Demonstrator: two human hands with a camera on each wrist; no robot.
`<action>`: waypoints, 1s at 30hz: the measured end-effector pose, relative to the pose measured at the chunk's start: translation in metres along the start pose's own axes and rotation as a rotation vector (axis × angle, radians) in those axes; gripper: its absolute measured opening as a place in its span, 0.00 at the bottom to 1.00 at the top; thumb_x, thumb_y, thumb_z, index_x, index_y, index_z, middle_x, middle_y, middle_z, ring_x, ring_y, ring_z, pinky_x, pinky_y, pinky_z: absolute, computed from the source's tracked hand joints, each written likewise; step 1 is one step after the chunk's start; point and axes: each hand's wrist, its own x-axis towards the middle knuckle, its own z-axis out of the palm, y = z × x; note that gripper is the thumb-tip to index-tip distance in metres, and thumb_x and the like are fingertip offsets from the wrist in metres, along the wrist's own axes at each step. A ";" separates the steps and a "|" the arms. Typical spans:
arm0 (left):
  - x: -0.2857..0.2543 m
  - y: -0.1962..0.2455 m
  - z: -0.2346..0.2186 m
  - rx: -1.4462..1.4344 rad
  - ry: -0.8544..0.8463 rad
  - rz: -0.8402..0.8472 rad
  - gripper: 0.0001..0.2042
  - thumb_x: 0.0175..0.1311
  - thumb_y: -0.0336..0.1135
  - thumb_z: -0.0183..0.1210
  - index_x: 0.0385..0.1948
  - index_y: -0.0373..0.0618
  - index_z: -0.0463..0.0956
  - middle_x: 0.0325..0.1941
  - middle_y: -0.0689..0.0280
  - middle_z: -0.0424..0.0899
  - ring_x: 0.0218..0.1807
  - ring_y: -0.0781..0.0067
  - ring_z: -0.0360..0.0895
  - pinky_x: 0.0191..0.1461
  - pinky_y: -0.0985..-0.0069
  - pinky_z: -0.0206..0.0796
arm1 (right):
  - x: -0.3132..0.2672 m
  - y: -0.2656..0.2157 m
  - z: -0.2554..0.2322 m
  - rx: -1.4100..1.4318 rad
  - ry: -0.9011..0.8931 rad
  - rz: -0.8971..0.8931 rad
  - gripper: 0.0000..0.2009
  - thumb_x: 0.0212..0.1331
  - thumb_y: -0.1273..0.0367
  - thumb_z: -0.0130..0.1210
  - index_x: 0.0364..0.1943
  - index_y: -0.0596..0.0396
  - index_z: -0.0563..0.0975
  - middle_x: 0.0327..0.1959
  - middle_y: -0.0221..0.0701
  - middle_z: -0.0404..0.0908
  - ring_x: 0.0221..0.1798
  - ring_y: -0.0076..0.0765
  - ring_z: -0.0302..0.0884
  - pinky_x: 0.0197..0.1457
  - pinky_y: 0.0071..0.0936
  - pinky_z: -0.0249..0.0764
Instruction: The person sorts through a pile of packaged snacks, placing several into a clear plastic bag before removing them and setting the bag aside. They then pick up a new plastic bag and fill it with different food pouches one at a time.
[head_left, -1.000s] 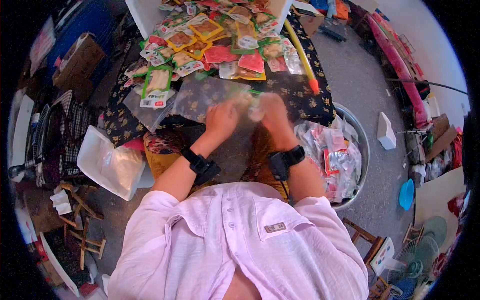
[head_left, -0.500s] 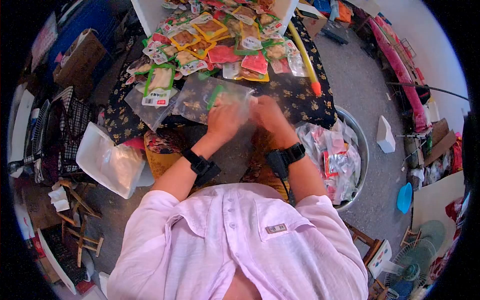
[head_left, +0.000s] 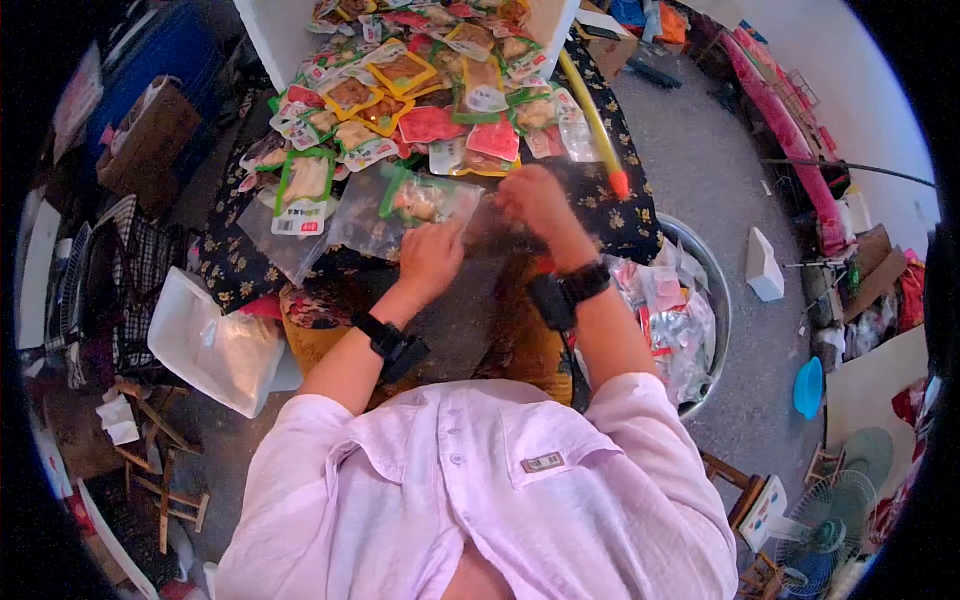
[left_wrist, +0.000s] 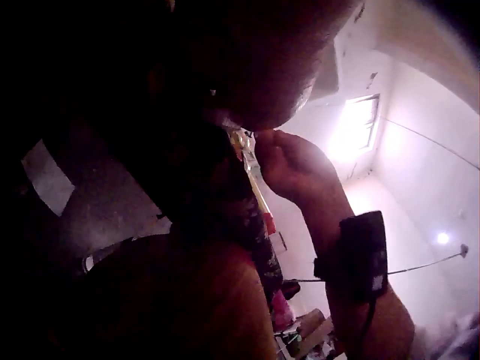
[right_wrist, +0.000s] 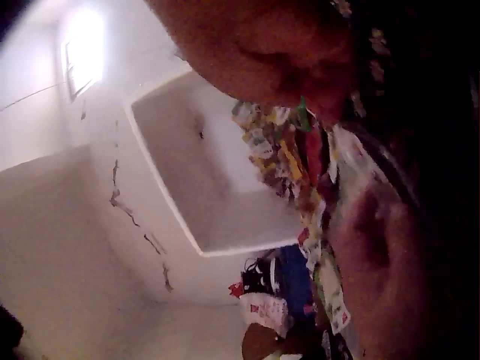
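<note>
two hands at a clear plastic bag on a cluttered table

seen from above, a person in a pale pink button shirt (head_left: 480, 500) sits at a table covered with a dark floral cloth (head_left: 610, 215). a large clear plastic bag (head_left: 400, 210) lies flat on the cloth just in front of them, with a green-edged snack packet (head_left: 420, 198) showing inside it. the left hand (head_left: 430, 258) rests on the near edge of the bag, fingers curled over the plastic, pressing or gripping it. the right hand (head_left: 535, 200) is at the bag's right end, fingers bunched as if pinching the plastic, though the exact hold is hard to see. both wrists wear black bands.

beyond the bag lies a heap of colourful sealed snack packets (head_left: 420, 90), red, yellow and green. a long yellow stick with an orange tip (head_left: 595, 125) lies along the table's right side. a round metal basin of packets (head_left: 680, 320) stands on the floor to the right. the wrist views are dark and blurred.
</note>
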 end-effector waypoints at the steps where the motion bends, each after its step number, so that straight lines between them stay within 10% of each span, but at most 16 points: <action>1: 0.000 0.001 0.000 0.003 0.016 0.009 0.10 0.47 0.34 0.46 0.31 0.46 0.70 0.23 0.61 0.73 0.31 0.59 0.69 0.34 0.62 0.56 | 0.010 -0.002 -0.015 -0.127 0.014 -0.114 0.03 0.47 0.72 0.48 0.23 0.58 0.70 0.18 0.31 0.70 0.18 0.28 0.68 0.19 0.22 0.65; 4: 0.000 0.001 0.001 -0.002 0.042 0.017 0.09 0.45 0.34 0.46 0.29 0.46 0.70 0.23 0.62 0.73 0.30 0.59 0.69 0.33 0.62 0.55 | 0.054 -0.007 -0.041 0.370 0.338 -0.060 0.07 0.45 0.76 0.47 0.31 0.59 0.66 0.19 0.32 0.68 0.17 0.30 0.66 0.14 0.24 0.63; 7: 0.001 0.000 0.000 -0.022 0.070 0.037 0.09 0.45 0.34 0.46 0.29 0.46 0.71 0.22 0.62 0.73 0.29 0.60 0.68 0.33 0.63 0.55 | 0.123 0.020 -0.088 -0.034 0.761 -0.259 0.03 0.38 0.72 0.51 0.18 0.57 0.72 0.16 0.36 0.73 0.23 0.37 0.73 0.26 0.32 0.69; 15: 0.005 0.008 -0.009 -0.003 0.009 -0.036 0.08 0.44 0.33 0.48 0.26 0.44 0.71 0.23 0.60 0.73 0.30 0.57 0.68 0.32 0.63 0.56 | 0.137 0.000 -0.112 -1.544 0.390 -0.553 0.08 0.37 0.65 0.53 0.17 0.56 0.73 0.19 0.43 0.73 0.27 0.45 0.72 0.29 0.35 0.68; 19: 0.006 0.006 -0.006 0.041 -0.060 -0.055 0.06 0.45 0.34 0.48 0.22 0.43 0.69 0.24 0.57 0.73 0.30 0.55 0.68 0.30 0.62 0.55 | 0.103 -0.016 -0.090 -1.346 0.351 -0.719 0.09 0.36 0.67 0.54 0.17 0.61 0.73 0.21 0.45 0.72 0.28 0.47 0.71 0.31 0.33 0.68; 25: 0.013 0.018 -0.013 0.076 -0.152 -0.175 0.08 0.47 0.37 0.49 0.23 0.42 0.69 0.23 0.56 0.72 0.27 0.54 0.69 0.31 0.61 0.57 | 0.040 -0.022 -0.063 0.472 0.251 -0.209 0.11 0.46 0.71 0.49 0.36 0.57 0.69 0.30 0.34 0.72 0.28 0.38 0.71 0.29 0.34 0.68; 30: 0.000 0.028 -0.028 -0.173 -0.083 -0.188 0.16 0.51 0.44 0.48 0.35 0.43 0.68 0.26 0.59 0.74 0.29 0.62 0.71 0.32 0.67 0.60 | -0.038 -0.028 -0.041 0.480 0.116 -0.120 0.13 0.46 0.78 0.43 0.39 0.54 0.65 0.36 0.31 0.70 0.36 0.33 0.70 0.35 0.31 0.72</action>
